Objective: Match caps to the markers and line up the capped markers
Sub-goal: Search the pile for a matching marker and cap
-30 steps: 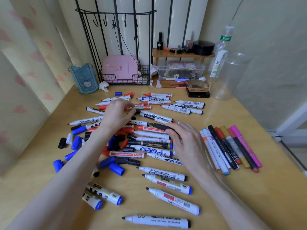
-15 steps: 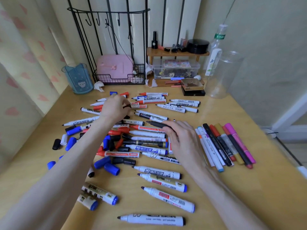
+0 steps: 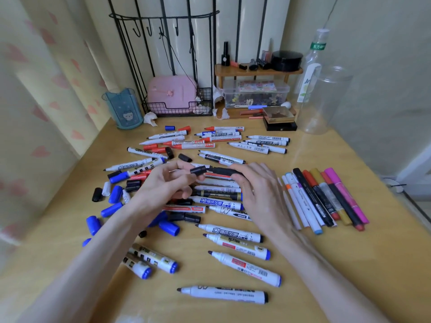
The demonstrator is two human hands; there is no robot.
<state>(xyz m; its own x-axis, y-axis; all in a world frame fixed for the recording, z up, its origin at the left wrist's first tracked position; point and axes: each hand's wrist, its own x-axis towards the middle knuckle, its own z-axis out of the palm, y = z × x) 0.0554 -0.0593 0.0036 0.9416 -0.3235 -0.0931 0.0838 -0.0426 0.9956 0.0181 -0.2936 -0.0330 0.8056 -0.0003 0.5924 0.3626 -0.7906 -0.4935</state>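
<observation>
Above the middle of the wooden table (image 3: 349, 264), my left hand (image 3: 168, 183) pinches a black cap (image 3: 198, 170). Just to its right my right hand (image 3: 258, 192) holds a black marker (image 3: 221, 170), whose tip points left at the cap, a small gap apart. Several uncapped white markers (image 3: 233, 234) and loose blue caps (image 3: 112, 209), black caps (image 3: 96, 194) and red caps lie scattered beneath and around both hands. A row of capped coloured markers (image 3: 326, 197) lies side by side at the right.
At the back stand a blue cup (image 3: 123, 108), a wire basket with a pink box (image 3: 172, 94), a small wooden shelf (image 3: 256, 71), a clear tub, a bottle (image 3: 310, 66) and a clear jar (image 3: 324, 99). The table edge runs along the right.
My left hand came back from the far pile with a black cap. My right hand lifted the black marker off the pile. Cap and marker tip now meet in mid-air.
</observation>
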